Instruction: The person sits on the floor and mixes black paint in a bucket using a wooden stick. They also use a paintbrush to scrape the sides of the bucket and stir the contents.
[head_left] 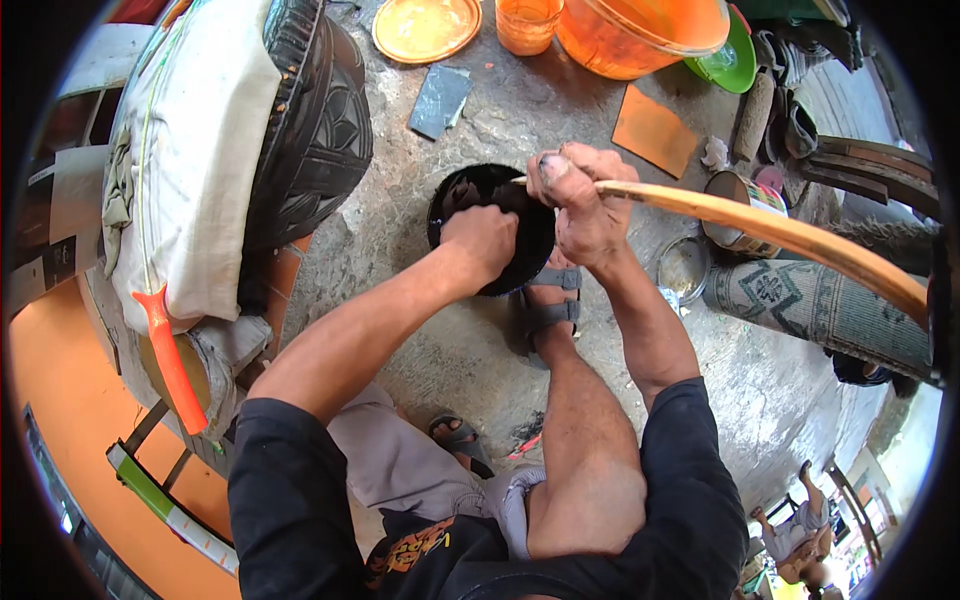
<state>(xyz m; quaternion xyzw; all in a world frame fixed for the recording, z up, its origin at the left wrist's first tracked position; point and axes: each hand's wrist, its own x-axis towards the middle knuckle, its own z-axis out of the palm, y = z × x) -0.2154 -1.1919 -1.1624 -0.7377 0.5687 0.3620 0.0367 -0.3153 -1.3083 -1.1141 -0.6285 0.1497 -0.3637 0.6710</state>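
Observation:
A round black bowl-like container [530, 262] sits on the floor in front of me, with dark brown material [462, 193] inside. My left hand [480, 243] is closed in a fist over its opening; whatever the fingers hold is hidden from view. At the container's right rim, my right hand [583, 200] is wrapped round a long wooden stick [760, 215]. The stick's narrow end pokes out past the thumb, over the container's mouth. Its thicker part runs off to the right and looks curved. Dark stains mark the right thumb.
At the top stand an orange basin [640, 45], an orange tub [526, 25] and an orange lid [427, 25]. A dark tile [440, 100] and a brown tile [655, 130] lie nearby. A rolled patterned mat [820, 305] lies right; a red-handled tool [170, 360] hangs left.

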